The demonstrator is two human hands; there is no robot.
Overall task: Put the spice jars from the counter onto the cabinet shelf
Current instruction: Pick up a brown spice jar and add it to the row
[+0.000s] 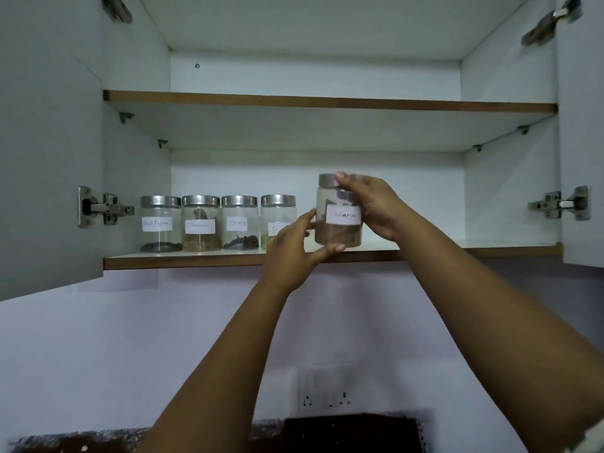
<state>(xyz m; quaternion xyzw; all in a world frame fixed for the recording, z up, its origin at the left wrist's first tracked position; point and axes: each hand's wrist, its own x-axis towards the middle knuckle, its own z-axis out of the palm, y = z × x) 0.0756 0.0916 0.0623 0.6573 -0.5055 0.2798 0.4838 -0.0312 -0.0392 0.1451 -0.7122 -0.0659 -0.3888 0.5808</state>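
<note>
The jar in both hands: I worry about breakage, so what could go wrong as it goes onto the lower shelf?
1. The held jar sits at the lower shelf front edge; set down too far forward, it might tip off.
2. The left hand crowds the fourth jar and could knock it.
3. The right hand grip is partly on the lid; if loose, the jar could drop.

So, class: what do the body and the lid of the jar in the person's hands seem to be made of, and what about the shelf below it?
Held jar: clear glass or hard plastic, since the brown contents show through; which one, the picture cannot settle.
Its lid: apparently brushed metal, grey with a dull sheen.
Lower shelf: probably laminated board, with a white top face and a brown wood-toned front edge.
</note>
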